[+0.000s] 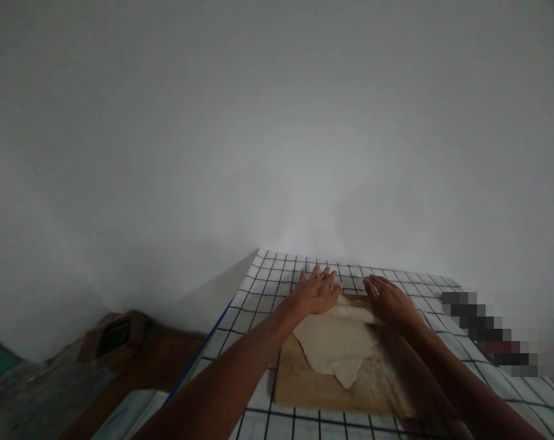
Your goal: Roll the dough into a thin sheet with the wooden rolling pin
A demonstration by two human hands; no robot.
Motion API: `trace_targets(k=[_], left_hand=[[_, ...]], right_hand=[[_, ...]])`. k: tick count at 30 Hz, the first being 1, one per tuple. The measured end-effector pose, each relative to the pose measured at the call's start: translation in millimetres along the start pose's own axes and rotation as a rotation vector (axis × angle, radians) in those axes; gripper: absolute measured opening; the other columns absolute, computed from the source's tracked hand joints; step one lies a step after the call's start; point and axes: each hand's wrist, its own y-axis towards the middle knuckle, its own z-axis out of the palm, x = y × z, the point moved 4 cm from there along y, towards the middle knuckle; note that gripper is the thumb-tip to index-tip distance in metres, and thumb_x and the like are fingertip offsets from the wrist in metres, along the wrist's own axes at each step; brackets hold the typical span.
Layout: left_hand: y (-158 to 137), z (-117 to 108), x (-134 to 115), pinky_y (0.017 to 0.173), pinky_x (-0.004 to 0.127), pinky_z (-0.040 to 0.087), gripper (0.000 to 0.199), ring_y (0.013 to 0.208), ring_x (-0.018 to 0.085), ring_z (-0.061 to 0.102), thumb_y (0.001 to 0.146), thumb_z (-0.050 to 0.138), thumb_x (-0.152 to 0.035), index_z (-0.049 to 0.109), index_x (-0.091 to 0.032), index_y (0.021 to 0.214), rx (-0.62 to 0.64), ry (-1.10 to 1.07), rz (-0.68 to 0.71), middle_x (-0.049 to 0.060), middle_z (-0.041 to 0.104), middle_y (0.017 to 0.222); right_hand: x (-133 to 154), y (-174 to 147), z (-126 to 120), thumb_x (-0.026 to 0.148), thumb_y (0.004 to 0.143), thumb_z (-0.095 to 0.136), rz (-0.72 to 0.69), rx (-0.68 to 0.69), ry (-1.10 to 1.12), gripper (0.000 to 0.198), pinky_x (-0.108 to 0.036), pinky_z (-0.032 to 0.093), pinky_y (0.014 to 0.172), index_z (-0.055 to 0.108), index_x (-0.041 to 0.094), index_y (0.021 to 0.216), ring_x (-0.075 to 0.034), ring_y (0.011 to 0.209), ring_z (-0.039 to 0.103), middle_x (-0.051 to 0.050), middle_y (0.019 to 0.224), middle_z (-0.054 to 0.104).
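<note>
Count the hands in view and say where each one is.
2: the left hand is at the far left edge of the dough, the right hand at its far right. No others show.

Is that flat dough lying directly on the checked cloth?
No, the dough lies on a wooden board, which rests on the cloth.

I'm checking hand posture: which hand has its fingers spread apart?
The left hand: its fingers fan out; the right hand has them close together.
</note>
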Motion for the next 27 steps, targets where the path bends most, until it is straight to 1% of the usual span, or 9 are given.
trace_targets(k=[3,6,11,13,16,20,23,25,27], left_hand=[[18,-4,5,0.115,0.066,0.004,0.073,0.150,0.033,0.005,0.095,0.013,-0.067,0.029,-0.024,0.152,0.027,-0.065,-0.027,0.005,0.019,0.162],[28,-9,11,0.116,0.063,0.011,0.072,0.148,0.033,0.015,0.095,0.016,-0.067,0.036,-0.025,0.150,0.016,-0.160,-0.049,0.006,0.026,0.159],[10,-29,38,0.114,0.039,0.033,0.068,0.141,0.020,0.039,0.100,0.005,-0.054,0.043,-0.020,0.145,-0.175,-0.355,-0.032,0.007,0.043,0.152],[-9,-38,51,0.112,0.038,0.036,0.067,0.135,0.020,0.047,0.100,0.006,-0.050,0.048,-0.017,0.141,-0.268,-0.409,-0.032,0.009,0.054,0.143],[-38,-48,61,0.109,0.035,0.039,0.060,0.129,0.022,0.053,0.100,0.021,-0.054,0.057,-0.017,0.131,-0.351,-0.450,-0.007,0.009,0.060,0.136],[-62,-51,54,0.104,0.035,0.044,0.045,0.122,0.023,0.057,0.099,0.036,-0.047,0.063,-0.021,0.123,-0.350,-0.393,0.064,0.006,0.064,0.129],[-70,-43,31,0.113,0.040,0.035,0.038,0.135,0.024,0.045,0.099,0.041,-0.040,0.061,-0.025,0.128,-0.275,-0.226,0.172,0.005,0.057,0.140],[-76,-32,8,0.119,0.050,0.021,0.042,0.147,0.027,0.024,0.098,0.044,-0.044,0.054,-0.030,0.136,-0.194,-0.096,0.276,0.003,0.043,0.152],[-83,-20,-18,0.119,0.060,0.008,0.053,0.150,0.031,0.011,0.095,0.047,-0.055,0.044,-0.036,0.144,-0.095,0.009,0.396,0.000,0.031,0.159]], right_hand=[[3,8,-5,0.037,0.105,0.024,0.019,-0.024,-0.010,0.044,-0.027,0.047,0.077,0.064,0.019,0.104,-0.018,0.092,0.067,-0.010,0.106,0.069],[11,-3,-13,0.038,0.105,0.024,0.021,-0.048,-0.028,0.043,-0.026,0.043,0.068,0.062,0.021,0.093,-0.016,0.081,0.065,-0.006,0.096,0.068],[16,-29,-14,0.046,0.103,0.024,-0.011,0.025,-0.015,0.050,-0.029,0.039,0.065,0.064,0.024,0.084,-0.020,0.077,0.064,-0.006,0.085,0.068],[5,-29,-10,0.054,0.101,0.023,0.092,0.076,0.099,0.057,-0.032,0.038,0.065,0.065,0.023,0.078,-0.023,0.073,0.063,-0.008,0.079,0.069],[-22,-26,-9,0.065,0.097,0.016,0.308,0.090,0.329,0.069,-0.033,0.037,0.060,0.057,0.021,0.063,-0.022,0.062,0.058,-0.009,0.065,0.063],[-52,-37,-9,0.075,0.092,0.014,0.478,0.136,0.633,0.069,-0.029,0.031,0.049,0.045,0.022,0.060,-0.016,0.051,0.046,-0.002,0.055,0.050],[-59,-48,-6,0.079,0.088,0.026,0.523,0.213,0.823,0.066,-0.028,0.028,0.047,0.047,0.021,0.064,-0.014,0.050,0.040,0.002,0.056,0.044],[-56,-50,-8,0.078,0.087,0.034,0.455,0.214,0.818,0.061,-0.027,0.028,0.047,0.048,0.021,0.067,-0.013,0.051,0.040,0.003,0.058,0.043],[-51,-49,-13,0.075,0.087,0.040,0.379,0.163,0.769,0.056,-0.026,0.029,0.047,0.047,0.022,0.070,-0.013,0.052,0.041,0.004,0.059,0.042]])
